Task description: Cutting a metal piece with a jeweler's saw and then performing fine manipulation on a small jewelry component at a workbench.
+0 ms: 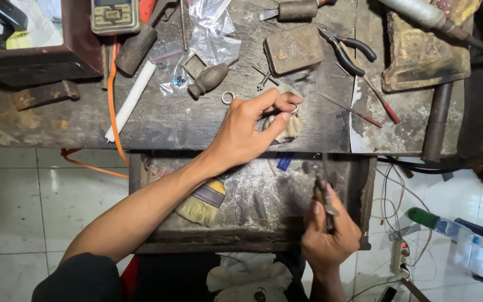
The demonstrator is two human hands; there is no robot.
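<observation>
Head view. Two hands in frame, both the person's own. One worn, dark wooden bench (157,126) with one shallow tray (364,184) below its front edge, dusted with grey filings.

Counted on the bench: one pair of black-handled pliers (346,53), one white rod (131,100), one flat rectangular metal block (293,48), one small metal ring (228,98), one dark bulb-handled tool (208,79). In the tray: one flat paintbrush (202,206), pale bristles, banded ferrule.

Left hand (247,130): fingers curled, tips pinched together on a small pale, fuzzy lump (289,127) lying on the bench near its front edge.

Right hand (328,237): closed tight around a slim metal hand tool (322,190), held upright over the tray; what its tip carries cannot be told.
</observation>
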